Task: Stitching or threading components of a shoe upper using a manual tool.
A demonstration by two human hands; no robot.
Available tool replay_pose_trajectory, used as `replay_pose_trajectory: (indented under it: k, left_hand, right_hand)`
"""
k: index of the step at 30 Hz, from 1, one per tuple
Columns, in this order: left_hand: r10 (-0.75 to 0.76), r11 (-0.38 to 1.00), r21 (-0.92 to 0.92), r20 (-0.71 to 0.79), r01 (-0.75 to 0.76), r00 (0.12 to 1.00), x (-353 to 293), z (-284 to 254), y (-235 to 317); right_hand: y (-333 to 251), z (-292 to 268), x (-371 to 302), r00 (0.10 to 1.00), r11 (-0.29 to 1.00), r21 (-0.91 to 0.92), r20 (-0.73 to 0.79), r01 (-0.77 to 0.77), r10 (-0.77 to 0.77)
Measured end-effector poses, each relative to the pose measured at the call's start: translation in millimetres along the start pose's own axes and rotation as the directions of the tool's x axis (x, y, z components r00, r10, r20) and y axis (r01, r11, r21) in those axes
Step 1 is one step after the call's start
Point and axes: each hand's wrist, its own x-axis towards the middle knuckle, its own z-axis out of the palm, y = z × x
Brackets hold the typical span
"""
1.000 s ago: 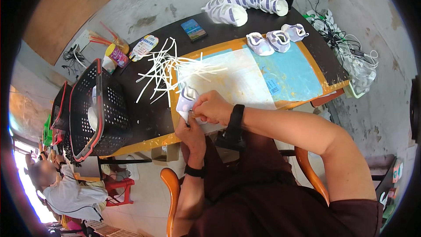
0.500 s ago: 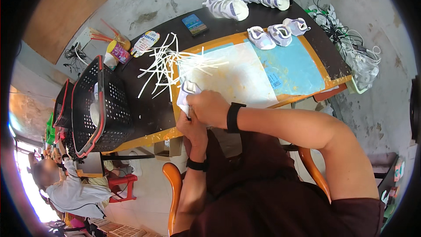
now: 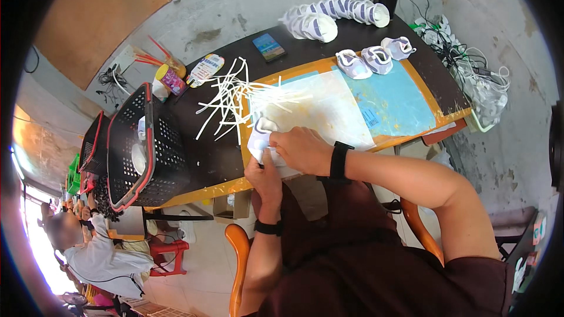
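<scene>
The right hand (image 3: 306,151) has eased slightly off the left hand (image 3: 265,181) — baring more of the small shoe (image 3: 259,141) (its pale side).

I can make out no words or numbers from here. I see dark print, too small to read, on a rounded white card (image 3: 206,70) at upper left, a colourful label on the yellow-and-purple can (image 3: 170,80) beside it, and a small dark printed patch (image 3: 370,118) on the blue sheet (image 3: 405,101) right of centre.
</scene>
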Motion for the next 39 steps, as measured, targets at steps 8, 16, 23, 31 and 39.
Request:
replay_pose_trajectory:
  k: [8,16,23,31,39]
  left_hand:
    - [-0.002,1.0,0.014,0.009,0.002,1.0,3,2,-1]
    - [-0.018,0.999,0.042,0.031,0.016,0.999,2,-3,8]
    - [-0.044,0.999,-0.019,0.035,0.044,0.998,2,-3,5]
    - [-0.049,0.998,-0.048,0.033,0.051,0.998,4,-4,-5]
    - [-0.054,0.996,-0.069,0.037,0.056,0.998,3,-3,-3]
  right_hand:
    - [22,5,2,0.984,0.938,0.297,0.056,-0.18,0.171]
    - [7,0,-5,0.994,0.974,0.202,-0.032,-0.1,0.109]
    - [11,4,-1,0.99,0.958,0.252,-0.001,-0.137,0.142]
    - [19,12,-1,0.981,0.907,0.378,0.011,-0.184,0.195]
    - [25,29,-3,0.978,0.903,0.42,-0.135,-0.089,0.159]
